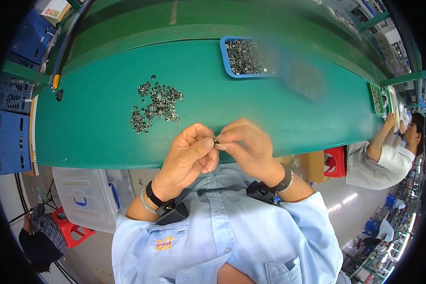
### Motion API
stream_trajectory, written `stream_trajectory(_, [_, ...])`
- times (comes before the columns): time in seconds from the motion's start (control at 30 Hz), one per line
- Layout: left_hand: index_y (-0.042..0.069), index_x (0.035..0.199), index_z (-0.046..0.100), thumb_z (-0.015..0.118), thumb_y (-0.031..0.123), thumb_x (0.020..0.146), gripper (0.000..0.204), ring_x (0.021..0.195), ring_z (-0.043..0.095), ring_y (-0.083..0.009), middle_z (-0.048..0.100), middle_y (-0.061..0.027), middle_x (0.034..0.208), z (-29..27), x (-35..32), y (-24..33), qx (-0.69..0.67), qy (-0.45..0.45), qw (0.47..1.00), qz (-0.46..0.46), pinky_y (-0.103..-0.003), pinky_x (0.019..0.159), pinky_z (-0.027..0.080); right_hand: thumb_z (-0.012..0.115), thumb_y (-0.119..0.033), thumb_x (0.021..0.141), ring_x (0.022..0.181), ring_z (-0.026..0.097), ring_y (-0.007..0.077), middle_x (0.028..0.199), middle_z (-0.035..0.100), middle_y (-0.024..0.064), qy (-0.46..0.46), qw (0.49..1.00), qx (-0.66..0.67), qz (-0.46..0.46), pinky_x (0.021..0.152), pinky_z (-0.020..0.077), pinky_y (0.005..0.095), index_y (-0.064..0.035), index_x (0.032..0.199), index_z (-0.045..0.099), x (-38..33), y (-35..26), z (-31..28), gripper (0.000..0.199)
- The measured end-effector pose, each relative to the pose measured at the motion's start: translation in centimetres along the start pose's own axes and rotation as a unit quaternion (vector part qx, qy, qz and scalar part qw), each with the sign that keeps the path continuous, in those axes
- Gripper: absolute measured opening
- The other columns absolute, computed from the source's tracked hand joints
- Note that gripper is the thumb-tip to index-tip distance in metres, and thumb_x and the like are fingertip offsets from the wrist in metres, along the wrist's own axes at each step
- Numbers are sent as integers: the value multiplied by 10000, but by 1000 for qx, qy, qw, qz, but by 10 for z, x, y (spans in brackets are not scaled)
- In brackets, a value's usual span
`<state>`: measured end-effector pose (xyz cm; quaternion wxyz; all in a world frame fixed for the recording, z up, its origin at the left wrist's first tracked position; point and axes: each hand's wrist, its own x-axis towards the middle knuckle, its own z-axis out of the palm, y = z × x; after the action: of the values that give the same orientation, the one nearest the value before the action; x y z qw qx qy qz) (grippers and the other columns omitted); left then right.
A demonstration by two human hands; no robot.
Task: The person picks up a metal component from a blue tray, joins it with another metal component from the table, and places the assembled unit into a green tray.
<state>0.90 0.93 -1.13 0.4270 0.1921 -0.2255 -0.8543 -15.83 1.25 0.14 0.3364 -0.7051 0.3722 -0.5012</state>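
My left hand (190, 154) and my right hand (249, 146) meet at the near edge of the green table (94, 142). Their fingertips pinch one small dark metal part (216, 142) between them. Both wrists wear dark bands with black devices. A loose pile of several small metal parts (156, 104) lies on the table, beyond my left hand. A blue tray (226, 61) full of the same parts stands at the table's far side.
A co-worker in white (378, 161) sits at the right end of the table. Blue crates (12, 123) stand at the left. Below the table edge are a clear plastic bin (87, 196), a red stool (71, 229) and a red box (335, 162).
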Motion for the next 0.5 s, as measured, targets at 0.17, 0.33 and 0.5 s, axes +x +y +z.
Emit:
stream_trajectory(0.17, [55, 851, 498, 601, 185, 891, 171, 497, 492, -128, 550, -48, 658, -1, 1, 6, 16, -11, 1000, -16, -249, 433, 362, 681, -19, 775, 742, 600, 190, 827, 624, 64, -25, 1000, 3, -6, 635, 478, 283, -68, 888, 590, 1, 2, -2, 154])
stream_trajectory(0.33, [60, 848, 494, 608, 195, 888, 181, 494, 496, -130, 551, -49, 647, -4, 2, 15, 75, -1, 996, -46, -239, 428, 363, 675, -19, 780, 746, 603, 192, 824, 625, 67, -33, 999, 12, -9, 637, 479, 282, -68, 886, 591, 1, 5, -2, 144])
stream_trajectory(0.5, [62, 874, 511, 600, 197, 896, 163, 523, 517, -126, 567, -54, 654, 0, 0, 13, 53, 17, 997, -51, -230, 447, 383, 680, -26, 779, 746, 595, 176, 826, 626, 61, -27, 999, 13, 15, 645, 476, 278, -67, 877, 592, 0, 7, -1, 138])
